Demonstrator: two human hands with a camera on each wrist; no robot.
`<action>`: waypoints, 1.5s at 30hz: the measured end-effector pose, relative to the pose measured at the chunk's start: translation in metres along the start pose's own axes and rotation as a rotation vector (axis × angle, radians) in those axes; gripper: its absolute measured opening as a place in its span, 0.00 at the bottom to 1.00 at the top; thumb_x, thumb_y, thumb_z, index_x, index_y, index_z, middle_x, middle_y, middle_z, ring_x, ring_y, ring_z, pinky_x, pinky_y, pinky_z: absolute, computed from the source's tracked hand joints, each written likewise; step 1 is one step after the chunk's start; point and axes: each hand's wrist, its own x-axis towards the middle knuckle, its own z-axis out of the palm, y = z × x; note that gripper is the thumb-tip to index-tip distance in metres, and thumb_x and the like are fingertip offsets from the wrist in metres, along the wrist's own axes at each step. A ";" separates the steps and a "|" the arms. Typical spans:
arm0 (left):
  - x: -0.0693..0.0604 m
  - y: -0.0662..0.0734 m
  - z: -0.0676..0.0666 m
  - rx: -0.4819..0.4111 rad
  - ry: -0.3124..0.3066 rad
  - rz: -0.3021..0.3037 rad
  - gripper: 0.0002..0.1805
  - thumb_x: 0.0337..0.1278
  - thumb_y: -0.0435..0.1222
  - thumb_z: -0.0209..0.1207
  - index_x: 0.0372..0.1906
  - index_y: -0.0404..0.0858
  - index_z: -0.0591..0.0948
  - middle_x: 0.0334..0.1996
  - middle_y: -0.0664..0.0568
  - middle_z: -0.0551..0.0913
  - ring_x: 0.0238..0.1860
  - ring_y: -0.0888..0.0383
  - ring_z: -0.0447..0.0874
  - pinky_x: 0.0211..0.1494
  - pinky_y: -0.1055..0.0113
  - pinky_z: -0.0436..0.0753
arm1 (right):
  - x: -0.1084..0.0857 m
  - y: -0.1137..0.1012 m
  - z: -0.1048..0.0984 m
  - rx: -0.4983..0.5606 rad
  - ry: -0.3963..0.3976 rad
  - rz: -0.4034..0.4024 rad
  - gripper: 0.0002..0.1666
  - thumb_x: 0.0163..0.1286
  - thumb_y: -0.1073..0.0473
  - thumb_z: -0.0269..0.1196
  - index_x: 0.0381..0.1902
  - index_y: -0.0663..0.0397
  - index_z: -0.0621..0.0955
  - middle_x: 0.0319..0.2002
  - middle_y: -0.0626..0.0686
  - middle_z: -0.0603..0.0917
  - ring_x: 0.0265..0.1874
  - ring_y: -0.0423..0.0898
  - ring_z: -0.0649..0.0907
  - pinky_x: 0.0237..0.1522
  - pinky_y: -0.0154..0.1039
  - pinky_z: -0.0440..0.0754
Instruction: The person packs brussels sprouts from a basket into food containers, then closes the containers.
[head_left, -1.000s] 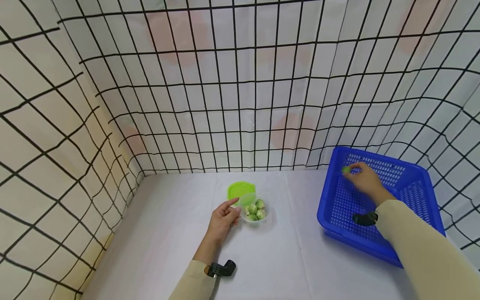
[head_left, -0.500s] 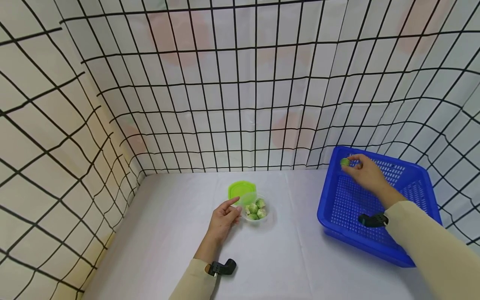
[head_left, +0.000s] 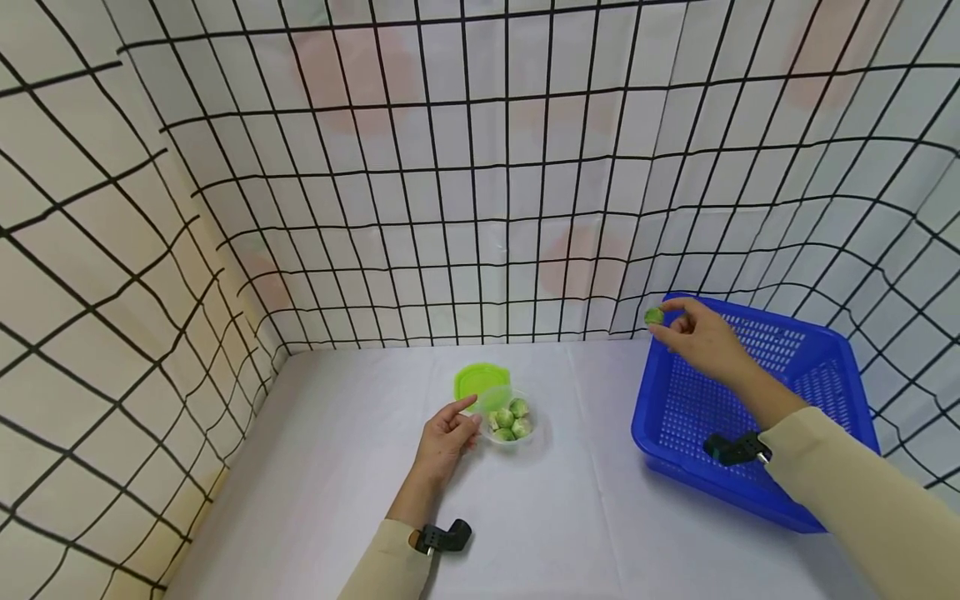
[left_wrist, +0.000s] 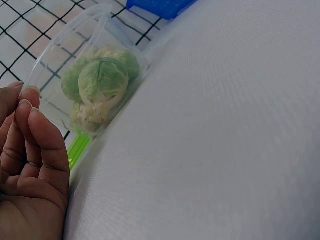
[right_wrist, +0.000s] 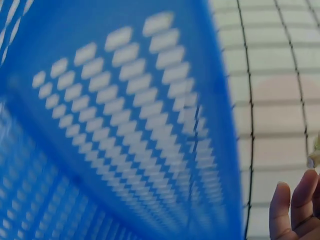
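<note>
My left hand (head_left: 444,442) pinches the rim of a small clear plastic tub (head_left: 529,435) between thumb and fingertips. In the left wrist view the tub (left_wrist: 107,25) shows tilted, with several green Brussels sprouts (left_wrist: 104,82) inside. Between the thumb and fingers of my right hand (head_left: 708,346) is a single Brussels sprout (head_left: 653,317), over the left rim near the back corner of the blue plastic basket (head_left: 651,400). Only some fingers of the right hand (right_wrist: 300,210) and a bit of that sprout (right_wrist: 315,152) show in the right wrist view.
A bright green lid (head_left: 476,381) lies on the white-covered table (head_left: 330,467) behind the tub. Black netting (head_left: 487,175) stands along the back and both sides. The slotted basket fills the table's right side, close to the net.
My right hand has raised the sprout and carried it left, from inside the basket to over its left rim. The left hand and tub have stayed put.
</note>
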 end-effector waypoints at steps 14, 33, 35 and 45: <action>-0.001 -0.002 0.000 -0.026 -0.002 -0.012 0.27 0.68 0.29 0.62 0.70 0.30 0.73 0.24 0.61 0.80 0.25 0.65 0.76 0.32 0.74 0.79 | -0.021 -0.059 0.027 0.096 -0.141 -0.103 0.29 0.73 0.44 0.65 0.63 0.53 0.73 0.34 0.54 0.76 0.29 0.44 0.74 0.27 0.35 0.73; 0.000 -0.003 -0.001 -0.030 -0.002 -0.024 0.26 0.68 0.30 0.62 0.69 0.32 0.75 0.25 0.60 0.81 0.24 0.65 0.77 0.32 0.74 0.80 | -0.044 -0.096 0.100 0.121 -0.264 -0.264 0.20 0.68 0.53 0.71 0.56 0.46 0.79 0.30 0.47 0.74 0.26 0.43 0.73 0.25 0.34 0.72; 0.000 -0.002 -0.001 -0.024 0.000 -0.020 0.26 0.68 0.31 0.62 0.69 0.32 0.75 0.25 0.60 0.81 0.25 0.65 0.77 0.32 0.74 0.80 | -0.044 -0.099 0.110 0.107 -0.277 -0.274 0.20 0.68 0.53 0.71 0.55 0.46 0.79 0.30 0.47 0.75 0.26 0.42 0.73 0.25 0.33 0.72; 0.000 -0.001 -0.001 -0.013 0.007 -0.018 0.25 0.68 0.31 0.62 0.68 0.33 0.76 0.25 0.60 0.80 0.25 0.65 0.77 0.32 0.73 0.80 | -0.036 -0.105 0.167 0.101 -0.336 -0.217 0.18 0.67 0.52 0.71 0.53 0.46 0.81 0.28 0.46 0.77 0.22 0.41 0.73 0.23 0.34 0.69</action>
